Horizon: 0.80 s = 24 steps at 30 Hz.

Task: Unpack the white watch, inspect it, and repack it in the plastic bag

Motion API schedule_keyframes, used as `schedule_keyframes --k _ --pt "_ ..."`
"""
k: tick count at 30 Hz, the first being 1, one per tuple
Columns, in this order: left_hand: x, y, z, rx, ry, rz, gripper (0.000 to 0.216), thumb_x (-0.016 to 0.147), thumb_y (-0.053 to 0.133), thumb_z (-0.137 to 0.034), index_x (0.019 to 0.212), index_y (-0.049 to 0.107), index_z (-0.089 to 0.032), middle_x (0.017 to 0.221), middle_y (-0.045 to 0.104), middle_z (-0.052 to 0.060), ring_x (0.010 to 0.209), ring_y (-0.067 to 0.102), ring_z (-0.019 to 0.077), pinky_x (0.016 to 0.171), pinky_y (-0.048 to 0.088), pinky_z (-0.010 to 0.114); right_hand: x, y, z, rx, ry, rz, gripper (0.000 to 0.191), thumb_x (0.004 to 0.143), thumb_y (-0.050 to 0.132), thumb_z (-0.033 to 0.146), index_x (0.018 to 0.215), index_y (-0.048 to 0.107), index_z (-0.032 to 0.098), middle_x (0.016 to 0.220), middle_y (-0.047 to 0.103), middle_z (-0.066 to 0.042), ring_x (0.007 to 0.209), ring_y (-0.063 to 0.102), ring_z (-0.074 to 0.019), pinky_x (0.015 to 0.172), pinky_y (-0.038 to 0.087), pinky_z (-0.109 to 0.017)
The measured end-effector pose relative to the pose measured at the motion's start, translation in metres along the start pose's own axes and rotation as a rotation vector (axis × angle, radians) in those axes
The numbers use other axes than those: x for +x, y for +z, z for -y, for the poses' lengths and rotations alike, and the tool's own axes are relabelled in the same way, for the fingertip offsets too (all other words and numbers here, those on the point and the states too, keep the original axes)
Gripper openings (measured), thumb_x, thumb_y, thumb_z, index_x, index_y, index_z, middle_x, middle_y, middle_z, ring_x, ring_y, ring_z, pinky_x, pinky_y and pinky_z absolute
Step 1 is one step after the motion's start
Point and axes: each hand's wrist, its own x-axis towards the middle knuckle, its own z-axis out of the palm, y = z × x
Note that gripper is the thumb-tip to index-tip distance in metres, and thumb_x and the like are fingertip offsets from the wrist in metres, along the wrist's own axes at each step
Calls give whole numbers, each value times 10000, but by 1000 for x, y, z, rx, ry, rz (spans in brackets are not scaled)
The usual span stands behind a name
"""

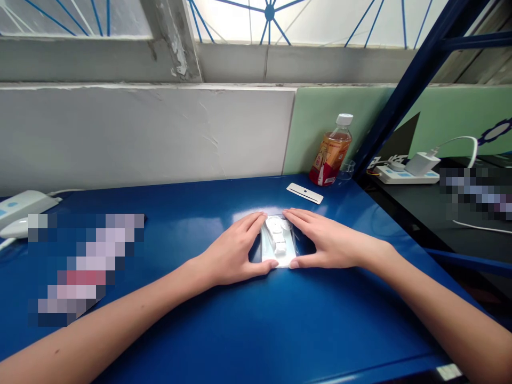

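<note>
A clear packet [288,262] with a white item [279,237] inside lies flat on the surface of the blue table [240,330], between the back and front edges and well in from the right edge. The left hand [240,248] is at its left side, thumb and fingers parted, with their tips at the packet's near and far left corners. The right hand [326,240] mirrors this at the right corners, also spread; I cannot tell how firmly either one grips. A white card [304,193] lies near the back edge. Beside it, a bottle [330,157] with a white cap stands at the back right corner. Toward the back left corner sits a white power strip [24,205]; before it, something lies hidden by blurred squares.
</note>
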Motion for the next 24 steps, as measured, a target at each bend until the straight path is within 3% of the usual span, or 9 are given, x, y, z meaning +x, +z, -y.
schedule_keyframes --k 20,24 --pt "0 0 0 24 6 1 859 838 626 -537 1487 302 -76 1519 370 236 1399 374 364 1126 367 500 -1 1 0 7 34 8 1089 779 587 731 1535 260 19 1589 256 -241 1455 285 -380 1157 332 -504" --pt "0 0 0 -4 2 -9 850 830 633 -537 1493 305 -116 1525 370 216 1396 379 368 1122 370 512 -1 2 0 17 24 -1 1068 784 579 732 1535 274 36 1577 301 -228 1448 303 -374 1157 334 -506"
